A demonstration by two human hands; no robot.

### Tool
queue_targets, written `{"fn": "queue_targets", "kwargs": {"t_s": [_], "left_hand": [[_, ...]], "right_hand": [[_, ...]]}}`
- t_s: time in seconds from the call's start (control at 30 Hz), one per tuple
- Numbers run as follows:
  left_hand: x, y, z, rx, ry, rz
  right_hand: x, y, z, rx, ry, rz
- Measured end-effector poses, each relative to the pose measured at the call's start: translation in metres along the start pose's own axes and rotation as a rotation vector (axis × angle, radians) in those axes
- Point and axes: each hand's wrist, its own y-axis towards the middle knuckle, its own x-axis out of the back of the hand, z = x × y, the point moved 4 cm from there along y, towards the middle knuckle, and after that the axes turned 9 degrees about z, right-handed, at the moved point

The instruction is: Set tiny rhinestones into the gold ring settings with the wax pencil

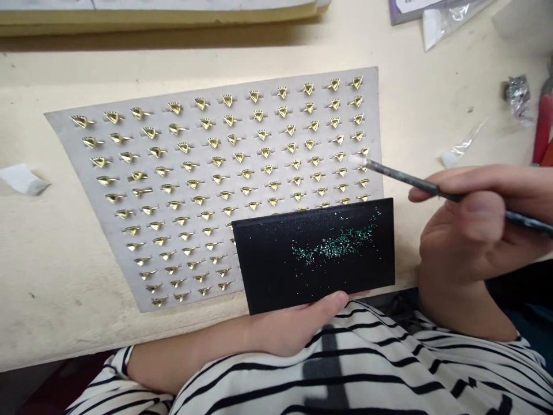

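Observation:
My left hand (pixel 302 323) holds a black tray (pixel 272 271) from below, its thumb along the near edge. Small green and clear stones (pixel 337 245) lie scattered on the tray. My right hand (pixel 479 219) is closed round a thin dark stick (pixel 401 177) with a whitish tip, which points left over the right side of a grey sheet (pixel 103 196). Rows of gold triangular pieces (pixel 268 169) stand on that sheet. The tray covers the sheet's lower right part. Whether the stick's tip touches a piece, I cannot tell.
A thick yellowish slab (pixel 173 20) lies along the table's far edge. Clear plastic bags (pixel 444 26) are at the back right. Red-handled tools (pixel 543 127) and crumpled foil (pixel 518 95) sit at the far right. White paper (pixel 25 178) lies at the left.

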Motion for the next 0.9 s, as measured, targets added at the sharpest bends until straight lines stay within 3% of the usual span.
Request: {"fn": "queue_targets", "kwargs": {"t_s": [0.07, 0.2, 0.6, 0.9], "left_hand": [[0.0004, 0.0003, 0.0007, -0.005, 0.010, -0.007], [0.0013, 0.0003, 0.0032, 0.025, -0.011, -0.020], [-0.0001, 0.0010, -0.0011, 0.047, 0.006, -0.009], [0.0010, 0.0008, 0.0014, 0.028, -0.007, -0.016]], "right_hand": [[-0.0041, 0.0007, 0.0018, 0.014, -0.056, -0.014], [-0.0084, -0.0012, 0.0027, -0.100, -0.121, 0.059], [-0.0080, -0.0016, 0.0015, -0.105, -0.110, 0.105], [-0.0040, -0.0001, 0.0050, -0.054, -0.100, 0.030]]}}
